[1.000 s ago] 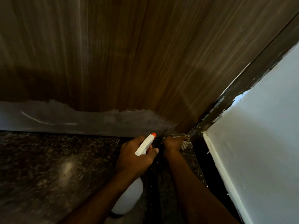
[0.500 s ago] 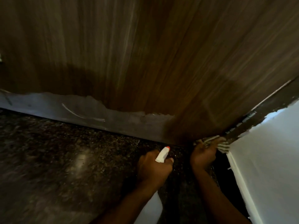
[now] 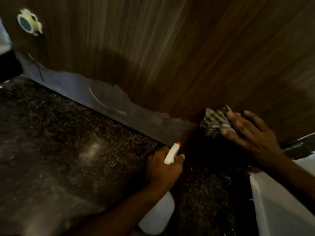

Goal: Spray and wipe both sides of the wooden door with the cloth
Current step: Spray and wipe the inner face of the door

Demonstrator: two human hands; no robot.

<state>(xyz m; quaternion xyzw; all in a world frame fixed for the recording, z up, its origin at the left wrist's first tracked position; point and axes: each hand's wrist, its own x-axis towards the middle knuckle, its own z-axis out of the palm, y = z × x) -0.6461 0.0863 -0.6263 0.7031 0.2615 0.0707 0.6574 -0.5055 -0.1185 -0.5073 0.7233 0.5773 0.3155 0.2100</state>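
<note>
The brown wooden door (image 3: pixel 170 53) fills the upper part of the view, with a grey worn strip (image 3: pixel 109 99) along its bottom edge. My right hand (image 3: pixel 248 132) presses a striped cloth (image 3: pixel 214 123) flat against the door's lower right part, fingers spread and straight. My left hand (image 3: pixel 163 166) grips the neck of a white spray bottle (image 3: pixel 158 217) with an orange-tipped nozzle (image 3: pixel 173 152), held low above the floor and pointing toward the door's bottom.
Dark speckled stone floor (image 3: pixel 68 150) lies below the door. A white wall (image 3: pixel 281 206) stands at the right, with the dark door frame (image 3: pixel 300 147) beside it. A round hole ringed with pale tape (image 3: pixel 27 24) sits in the door at upper left.
My right hand has risen from the door's bottom corner by the frame and now presses the cloth flat higher on the door. The view has swung left; my left hand keeps the bottle.
</note>
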